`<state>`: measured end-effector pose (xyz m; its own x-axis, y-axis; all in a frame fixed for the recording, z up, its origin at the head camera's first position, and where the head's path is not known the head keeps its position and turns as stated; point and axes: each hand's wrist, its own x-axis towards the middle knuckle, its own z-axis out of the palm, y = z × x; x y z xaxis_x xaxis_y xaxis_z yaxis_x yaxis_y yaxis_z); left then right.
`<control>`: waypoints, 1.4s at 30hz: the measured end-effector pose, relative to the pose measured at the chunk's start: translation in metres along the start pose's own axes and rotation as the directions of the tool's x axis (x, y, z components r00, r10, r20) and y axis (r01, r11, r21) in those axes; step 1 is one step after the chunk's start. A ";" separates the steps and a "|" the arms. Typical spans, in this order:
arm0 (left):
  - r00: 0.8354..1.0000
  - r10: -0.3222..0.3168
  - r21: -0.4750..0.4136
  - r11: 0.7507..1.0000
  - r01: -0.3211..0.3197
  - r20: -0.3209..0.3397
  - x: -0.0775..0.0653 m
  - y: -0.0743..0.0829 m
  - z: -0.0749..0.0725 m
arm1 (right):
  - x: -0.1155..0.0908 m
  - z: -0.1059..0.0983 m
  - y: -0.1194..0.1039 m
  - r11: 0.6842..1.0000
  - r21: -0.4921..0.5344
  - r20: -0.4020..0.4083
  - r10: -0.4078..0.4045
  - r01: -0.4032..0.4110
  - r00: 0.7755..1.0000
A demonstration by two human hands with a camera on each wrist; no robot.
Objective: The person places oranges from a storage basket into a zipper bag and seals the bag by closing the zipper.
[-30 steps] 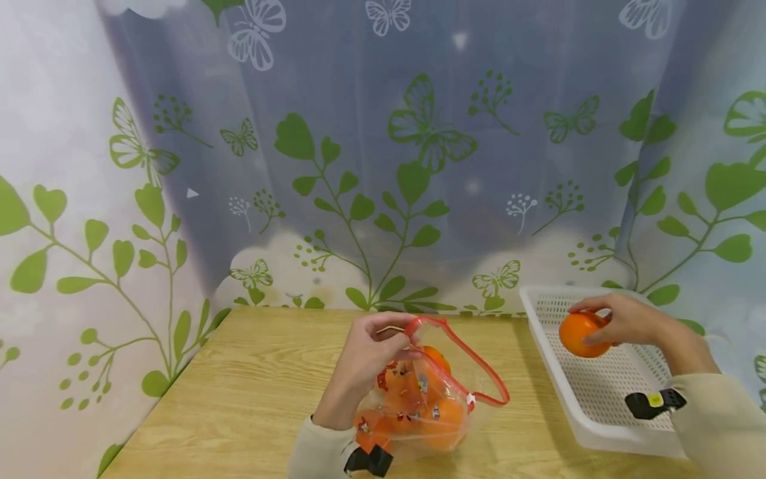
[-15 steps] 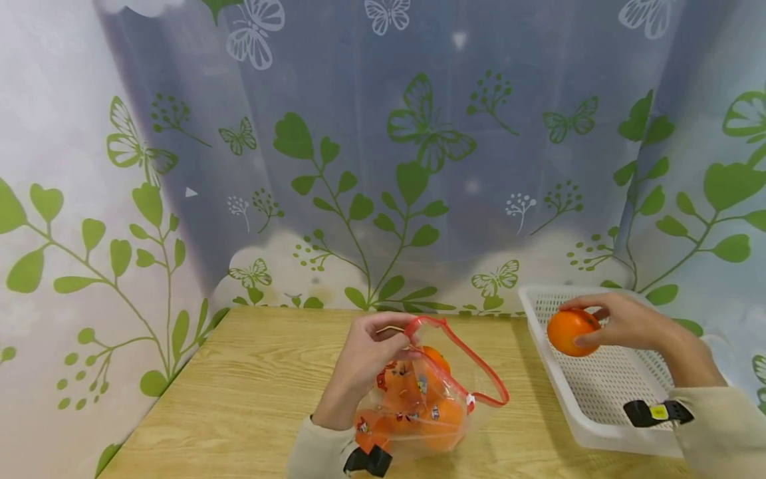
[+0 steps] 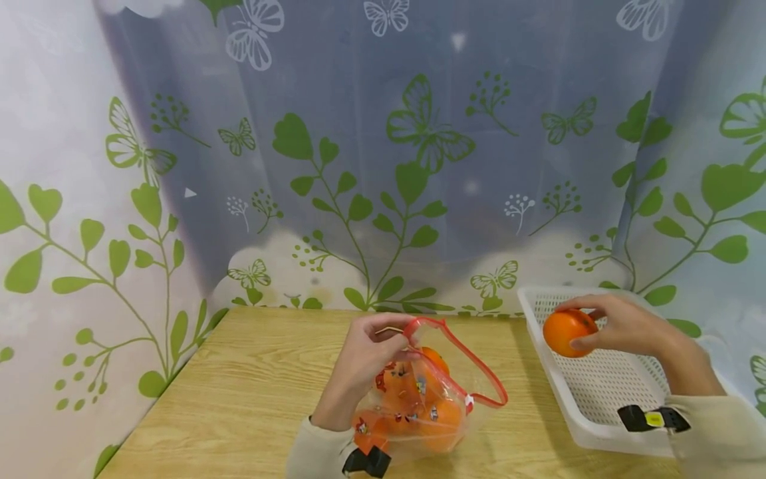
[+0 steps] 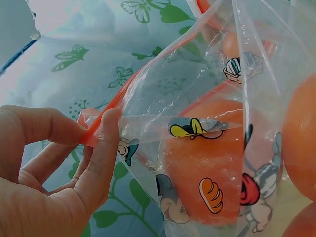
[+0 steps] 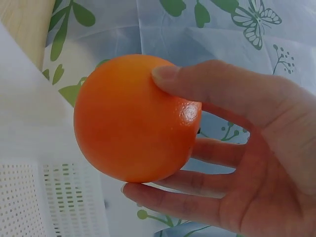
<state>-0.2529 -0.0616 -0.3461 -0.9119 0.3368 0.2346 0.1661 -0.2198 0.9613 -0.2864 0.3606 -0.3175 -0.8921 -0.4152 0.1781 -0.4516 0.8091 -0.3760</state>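
Observation:
My left hand (image 3: 366, 359) pinches the red-edged rim of a clear zip bag (image 3: 473, 406) between thumb and forefinger, as the left wrist view shows up close. Several oranges (image 4: 207, 163) lie inside the bag, seen through its cartoon-printed plastic. The bag's mouth gapes toward the right, with a white slider on its red edge. Over the white basket (image 3: 562, 392), my right hand (image 3: 628, 326) holds a single orange (image 5: 133, 118), thumb on one side and fingers on the other. In the head view that orange is above the basket's left part.
The white perforated basket stands at the right of the wooden table (image 3: 257, 379); no fruit shows on its visible floor. A printed curtain (image 3: 359, 199) with leaves and butterflies hangs behind the table and along both sides.
My right hand has shifted a little to the left with the orange, toward the basket's left rim. The left hand and the bag have stayed nearly still.

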 end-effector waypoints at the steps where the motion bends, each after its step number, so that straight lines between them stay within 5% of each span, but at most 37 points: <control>1: 1.000 0.000 -0.001 1.000 0.000 0.000 0.000 0.000 0.000 | 0.000 0.000 -0.001 1.000 -0.004 -0.003 0.000 0.000 1.000; 19: 1.000 0.001 -0.003 1.000 -0.001 -0.003 0.001 -0.001 0.001 | -0.010 0.014 -0.018 0.998 0.009 -0.103 -0.055 0.056 0.993; 35: 1.000 -0.007 0.018 1.000 0.007 -0.002 0.000 0.000 0.002 | -0.021 0.031 -0.023 0.976 0.161 -0.141 -0.127 0.149 0.982; 42: 1.000 -0.017 0.024 1.000 0.017 -0.002 0.001 -0.001 0.003 | -0.026 0.037 -0.025 0.980 0.151 -0.175 -0.100 0.127 0.979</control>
<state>-0.2527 -0.0581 -0.3467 -0.9153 0.3387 0.2177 0.1594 -0.1916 0.9684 -0.2516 0.3362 -0.3466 -0.8306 -0.4150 0.3714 -0.5546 0.6775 -0.4832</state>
